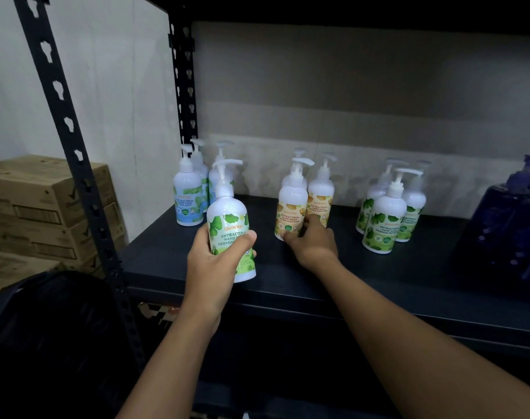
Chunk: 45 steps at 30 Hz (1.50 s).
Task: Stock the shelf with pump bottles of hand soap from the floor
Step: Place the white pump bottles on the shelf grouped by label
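- Left hand (215, 261): clenched round the lower half of a green-label soap bottle (227, 219), thumb across the front of the label.
- That bottle is in the air over the front left part of the shelf (333, 285), roughly upright with a slight tilt, pump head pointing right. Its base is at the shelf's front edge; I can't tell whether it touches.
- Right hand (313, 243): reached onto the shelf, thumb and fingers curled round the base of the front yellow-label bottle (291, 207). That bottle stands on the shelf.
- Second yellow bottle (320, 198) is just beside it on the right, touching or nearly so. A third pump top shows behind the pair.
- Blue-label bottles (187, 204): cluster of three at the left back of the shelf, next to the rear post.
- Standing green bottles (384, 219): group of about four, right of centre, well apart from the bottle in my left hand.
- Dark blue object (511, 225) on the shelf at the far right; too dim to identify.
- Cardboard boxes (46, 201) stacked left of the rack, behind the front post (67, 122).
- Lighting is low, so the back-row labels are unreadable.
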Each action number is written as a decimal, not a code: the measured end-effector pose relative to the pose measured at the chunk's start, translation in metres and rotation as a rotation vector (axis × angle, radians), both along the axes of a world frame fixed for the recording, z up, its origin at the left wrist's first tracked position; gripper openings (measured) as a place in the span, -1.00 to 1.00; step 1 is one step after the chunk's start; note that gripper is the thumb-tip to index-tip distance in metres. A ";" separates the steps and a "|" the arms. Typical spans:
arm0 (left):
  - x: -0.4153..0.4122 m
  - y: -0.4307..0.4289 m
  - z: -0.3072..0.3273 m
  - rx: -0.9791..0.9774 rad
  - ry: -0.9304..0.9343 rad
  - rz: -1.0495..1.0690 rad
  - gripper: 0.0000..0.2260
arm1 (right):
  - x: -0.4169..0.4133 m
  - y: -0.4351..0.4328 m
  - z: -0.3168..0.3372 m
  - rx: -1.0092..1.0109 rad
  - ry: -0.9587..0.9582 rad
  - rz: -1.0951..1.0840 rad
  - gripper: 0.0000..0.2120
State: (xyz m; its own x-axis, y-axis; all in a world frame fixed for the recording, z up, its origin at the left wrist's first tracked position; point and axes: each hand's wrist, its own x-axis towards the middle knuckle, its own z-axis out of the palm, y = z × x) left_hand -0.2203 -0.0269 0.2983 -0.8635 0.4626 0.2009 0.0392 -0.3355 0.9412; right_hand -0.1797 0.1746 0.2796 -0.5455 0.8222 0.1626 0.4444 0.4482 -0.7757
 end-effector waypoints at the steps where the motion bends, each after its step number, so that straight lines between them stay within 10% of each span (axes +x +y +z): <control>1: 0.000 0.000 0.000 0.000 0.002 -0.001 -0.76 | 0.000 0.000 0.000 0.002 -0.006 -0.003 -0.55; 18: -0.001 -0.004 -0.003 -0.018 0.010 -0.009 -0.75 | -0.003 -0.002 0.002 0.035 -0.079 -0.030 -0.56; 29: 0.019 0.016 -0.002 -0.031 0.022 -0.046 -0.74 | 0.060 -0.014 0.004 -0.046 0.231 -0.002 -0.42; 38: 0.059 0.038 -0.001 -0.069 0.070 -0.144 -0.72 | 0.177 0.009 0.016 0.144 0.045 -0.034 -0.73; 45: 0.112 0.086 0.000 -0.112 0.170 -0.212 -0.74 | 0.267 0.080 0.020 0.286 -0.290 -0.130 -0.49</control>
